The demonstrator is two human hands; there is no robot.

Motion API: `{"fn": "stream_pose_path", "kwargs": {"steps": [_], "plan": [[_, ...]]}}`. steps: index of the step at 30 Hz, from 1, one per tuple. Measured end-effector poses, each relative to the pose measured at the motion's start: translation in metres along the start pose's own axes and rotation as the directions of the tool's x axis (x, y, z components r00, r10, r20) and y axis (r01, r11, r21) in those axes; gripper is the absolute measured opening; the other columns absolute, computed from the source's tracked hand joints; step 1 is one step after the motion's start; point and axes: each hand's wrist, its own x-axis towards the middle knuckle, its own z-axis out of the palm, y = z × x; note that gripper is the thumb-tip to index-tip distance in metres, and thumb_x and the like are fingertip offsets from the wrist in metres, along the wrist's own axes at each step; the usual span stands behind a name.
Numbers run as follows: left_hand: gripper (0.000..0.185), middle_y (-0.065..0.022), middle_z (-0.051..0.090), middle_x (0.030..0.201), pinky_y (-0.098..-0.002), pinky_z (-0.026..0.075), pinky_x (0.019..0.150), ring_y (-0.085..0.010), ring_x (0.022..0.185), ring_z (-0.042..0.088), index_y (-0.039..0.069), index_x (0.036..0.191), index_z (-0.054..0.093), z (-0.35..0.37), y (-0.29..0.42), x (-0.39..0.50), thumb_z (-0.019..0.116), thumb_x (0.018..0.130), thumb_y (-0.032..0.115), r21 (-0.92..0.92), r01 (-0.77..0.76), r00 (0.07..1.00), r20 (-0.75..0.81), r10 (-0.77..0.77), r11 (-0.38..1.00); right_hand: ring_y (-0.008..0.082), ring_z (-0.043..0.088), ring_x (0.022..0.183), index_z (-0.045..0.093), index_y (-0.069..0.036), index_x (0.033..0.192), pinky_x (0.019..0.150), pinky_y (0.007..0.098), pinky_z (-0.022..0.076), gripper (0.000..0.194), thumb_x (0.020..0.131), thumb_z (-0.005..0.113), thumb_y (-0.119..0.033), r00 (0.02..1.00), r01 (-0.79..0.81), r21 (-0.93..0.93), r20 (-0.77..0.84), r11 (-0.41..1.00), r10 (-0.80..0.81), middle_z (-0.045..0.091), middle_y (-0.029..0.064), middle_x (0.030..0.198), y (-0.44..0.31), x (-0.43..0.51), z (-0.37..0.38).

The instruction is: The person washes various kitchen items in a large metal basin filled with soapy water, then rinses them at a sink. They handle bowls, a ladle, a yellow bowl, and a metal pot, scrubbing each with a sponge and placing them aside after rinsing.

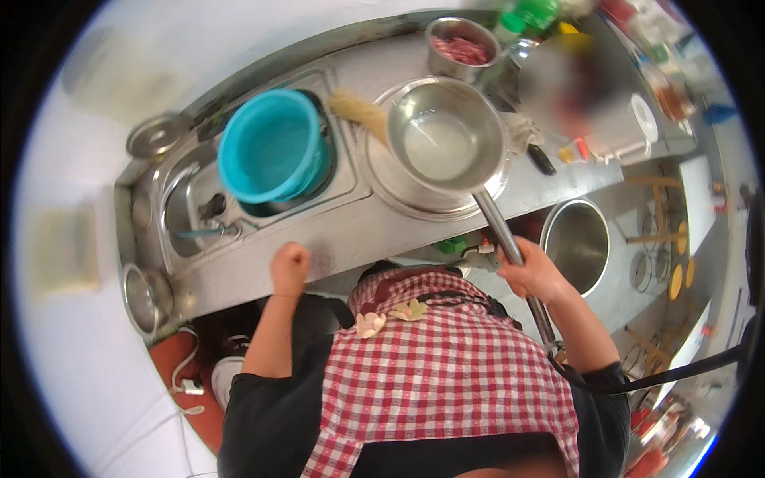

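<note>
My right hand [529, 269] is closed around the long metal handle of a large ladle [442, 134]. Its wide round bowl is over a broad round metal lid [412, 197] on the steel counter, and pale liquid seems to lie in it. My left hand [291, 264] is held over the counter's front edge, fingers curled in, with nothing visible in it. A straw-coloured brush [361, 113] lies partly behind the bowl's left side. Further left, a turquoise plastic basin [269, 146] stands in the sink.
Behind the ladle stands a metal pot of raw meat [460, 51]. A black-handled tool [541, 160] lies to the right. A tall metal pot [577, 245] stands below the counter beside my right hand. Metal bowls [146, 299] and a faucet [224, 230] are at left.
</note>
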Motion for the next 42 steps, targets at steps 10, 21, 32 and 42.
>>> {"fn": "stream_pose_path", "kwargs": {"steps": [10,21,32,42], "plan": [[0.031,-0.0002,0.042,0.061,-0.0279,0.037,0.054,-0.0102,0.059,0.038,0.002,0.066,0.044,-0.029,-0.082,-0.112,0.068,0.086,0.006,-0.467,0.347,0.770,-0.354,-0.531,0.814,0.0209,0.058,0.051,0.058,0.002,0.089,0.048,0.0364,0.0451,0.023,0.078,0.067,-0.016,0.971,0.199,-0.635,0.025,0.747,-0.238,0.059,0.0109,0.063,-0.141,0.132,0.138],[0.015,-0.0013,0.057,0.080,-0.0279,0.043,0.066,-0.0130,0.071,0.051,0.002,0.097,0.066,-0.087,0.053,-0.025,0.069,0.086,0.012,-0.944,0.006,0.998,0.027,0.060,0.329,0.0364,0.066,0.089,0.054,-0.004,0.101,0.075,0.0471,0.0520,0.017,0.084,0.056,-0.005,0.748,0.111,-0.993,0.109,-0.038,-0.655,0.067,0.0185,0.094,-0.164,0.186,0.184],[0.036,-0.0112,0.062,0.104,-0.0396,0.050,0.080,-0.0275,0.099,0.061,0.007,0.114,0.068,-0.112,0.317,0.070,0.065,0.090,0.033,-0.922,-0.382,-0.061,0.095,0.994,0.065,0.0330,0.062,0.090,0.056,-0.009,0.090,0.074,0.0462,0.0484,0.009,0.082,0.055,-0.005,0.656,-0.056,-0.998,-0.029,-0.011,-0.755,0.061,0.0113,0.091,-0.114,0.118,0.066],[0.019,-0.0092,0.061,0.086,-0.0406,0.044,0.066,-0.0317,0.076,0.061,0.006,0.086,0.067,-0.025,0.442,0.029,0.067,0.088,0.024,-0.973,-0.043,-0.023,-0.228,0.973,-0.229,0.0348,0.061,0.093,0.059,-0.011,0.090,0.077,0.0467,0.0476,0.014,0.080,0.069,-0.012,0.562,-0.466,-0.678,-0.723,0.568,-0.402,0.062,0.0108,0.093,0.115,-0.067,-0.052]]}}
